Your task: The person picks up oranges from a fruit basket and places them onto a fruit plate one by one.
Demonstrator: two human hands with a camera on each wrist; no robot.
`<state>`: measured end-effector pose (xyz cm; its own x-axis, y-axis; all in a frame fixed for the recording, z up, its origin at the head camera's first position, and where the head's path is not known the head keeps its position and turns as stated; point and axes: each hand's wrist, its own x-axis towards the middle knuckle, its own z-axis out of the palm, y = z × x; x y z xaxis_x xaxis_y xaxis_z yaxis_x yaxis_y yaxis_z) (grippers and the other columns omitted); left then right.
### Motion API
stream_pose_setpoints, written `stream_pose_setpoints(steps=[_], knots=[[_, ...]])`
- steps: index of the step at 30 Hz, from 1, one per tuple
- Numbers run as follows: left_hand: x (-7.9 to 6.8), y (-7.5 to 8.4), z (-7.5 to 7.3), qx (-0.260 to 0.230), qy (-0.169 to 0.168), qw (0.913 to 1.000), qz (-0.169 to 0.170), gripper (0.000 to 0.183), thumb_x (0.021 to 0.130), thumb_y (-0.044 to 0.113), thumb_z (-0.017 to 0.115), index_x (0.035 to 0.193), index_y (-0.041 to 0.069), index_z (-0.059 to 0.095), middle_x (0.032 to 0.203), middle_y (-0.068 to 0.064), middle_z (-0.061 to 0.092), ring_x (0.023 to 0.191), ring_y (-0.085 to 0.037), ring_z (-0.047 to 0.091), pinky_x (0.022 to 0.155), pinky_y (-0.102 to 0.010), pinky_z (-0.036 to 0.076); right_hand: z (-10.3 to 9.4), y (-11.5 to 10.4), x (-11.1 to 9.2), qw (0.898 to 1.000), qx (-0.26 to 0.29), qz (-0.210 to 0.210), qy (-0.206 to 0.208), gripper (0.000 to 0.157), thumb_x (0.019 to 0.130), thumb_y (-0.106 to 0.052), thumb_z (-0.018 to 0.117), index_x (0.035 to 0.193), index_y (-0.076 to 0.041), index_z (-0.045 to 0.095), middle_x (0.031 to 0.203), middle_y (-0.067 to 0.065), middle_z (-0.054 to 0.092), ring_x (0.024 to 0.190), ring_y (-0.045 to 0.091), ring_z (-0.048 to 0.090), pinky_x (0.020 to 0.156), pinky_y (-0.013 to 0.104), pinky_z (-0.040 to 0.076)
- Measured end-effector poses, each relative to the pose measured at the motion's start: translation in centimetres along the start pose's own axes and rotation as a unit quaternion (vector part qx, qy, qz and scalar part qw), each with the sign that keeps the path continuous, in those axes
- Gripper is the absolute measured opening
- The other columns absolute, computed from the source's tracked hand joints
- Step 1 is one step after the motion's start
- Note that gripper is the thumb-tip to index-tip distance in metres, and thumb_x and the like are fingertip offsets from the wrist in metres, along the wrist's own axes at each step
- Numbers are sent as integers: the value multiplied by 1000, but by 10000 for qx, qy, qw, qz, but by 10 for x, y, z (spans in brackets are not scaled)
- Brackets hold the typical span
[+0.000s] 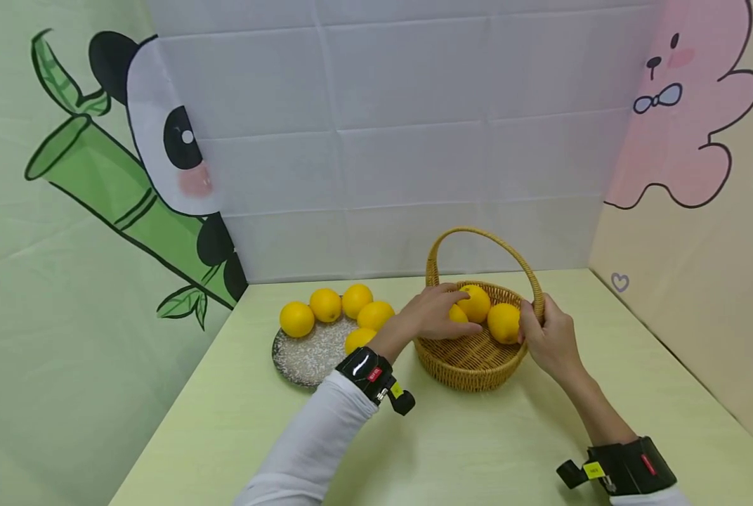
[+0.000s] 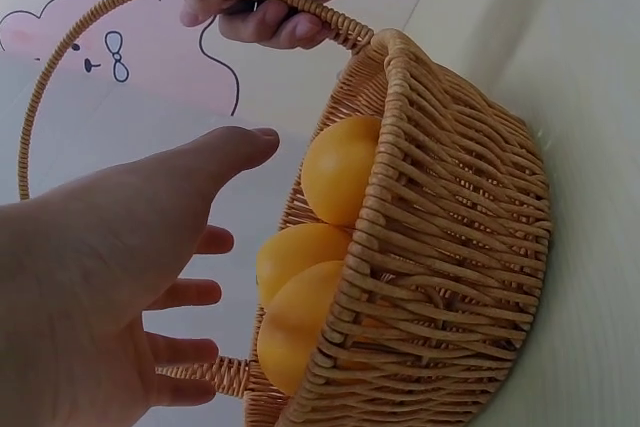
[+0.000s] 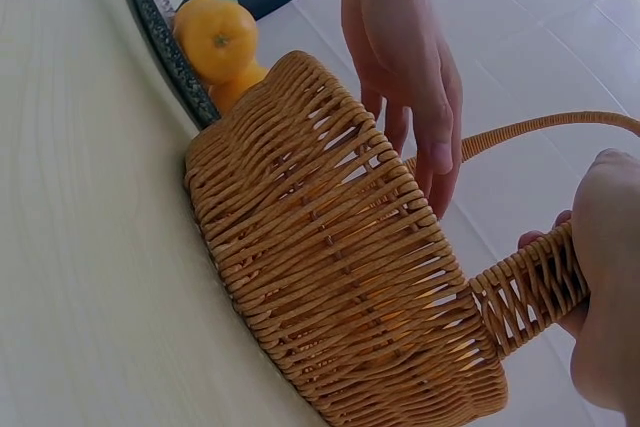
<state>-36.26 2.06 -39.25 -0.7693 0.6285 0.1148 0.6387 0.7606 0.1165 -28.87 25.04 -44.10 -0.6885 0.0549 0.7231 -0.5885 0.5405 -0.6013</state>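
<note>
A wicker basket [image 1: 473,379] with a tall arched handle stands on the table and holds three oranges [image 1: 503,323]. My right hand [image 1: 550,337] grips the right-hand base of the handle, its fingers curled round the weave in the right wrist view. Over the basket's left side reaches my left hand [image 1: 442,313], fingers extended and thumb spread. In the left wrist view that hand [image 2: 130,267] holds nothing, and a gap shows between it and the oranges [image 2: 300,327]. One orange is partly hidden behind it in the head view.
Left of the basket lies a round speckled grey plate [image 1: 310,355] with several oranges [image 1: 325,305] along its back and right side. My left forearm crosses over its right edge. A white backdrop [image 1: 408,176] rises behind the table [image 1: 452,450], with patterned side panels.
</note>
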Motion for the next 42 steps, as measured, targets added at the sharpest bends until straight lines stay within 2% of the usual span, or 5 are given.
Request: stream_pose_setpoints(steps=[10, 15, 23, 30, 42], knots=[[16, -4, 17, 352, -335, 9983, -322, 75, 91, 71, 58, 153, 29, 54, 160, -4, 41, 141, -28, 39, 111, -51, 40, 2, 16, 0, 10000, 63, -58, -14, 25, 108, -14, 52, 84, -6, 52, 56, 6, 59, 43, 13, 50, 32, 21, 37], [18, -1, 24, 721, -448, 9958, -336, 66, 94, 64, 61, 151, 30, 56, 157, -1, 44, 141, -22, 39, 114, -46, 38, -2, -11, -2, 10000, 22, -71, 0, 23, 106, -6, 50, 84, 0, 52, 57, 14, 59, 44, 11, 49, 34, 20, 37], [16, 2, 33, 732, -435, 9958, -326, 65, 95, 53, 68, 154, 30, 52, 162, -2, 37, 144, -26, 33, 117, -44, 34, -5, -26, -3, 10000, 21, -58, 15, 23, 105, -1, 50, 82, 3, 52, 56, 20, 59, 43, 10, 48, 33, 19, 36], [16, 4, 37, 1000, -390, 9936, -360, 67, 93, 47, 74, 153, 28, 52, 159, -3, 39, 139, -26, 39, 115, -40, 37, -6, -26, -3, 9999, 108, -69, -31, 24, 105, -1, 50, 82, 5, 52, 56, 19, 59, 43, 8, 47, 32, 18, 35], [14, 2, 39, 915, -250, 9954, -168, 54, 92, 42, 76, 141, 27, 59, 142, -4, 52, 117, -23, 55, 100, -37, 49, -5, -25, -2, 10000, 28, -32, -24, 23, 105, -1, 51, 82, 4, 52, 56, 16, 59, 43, 9, 47, 32, 20, 36]])
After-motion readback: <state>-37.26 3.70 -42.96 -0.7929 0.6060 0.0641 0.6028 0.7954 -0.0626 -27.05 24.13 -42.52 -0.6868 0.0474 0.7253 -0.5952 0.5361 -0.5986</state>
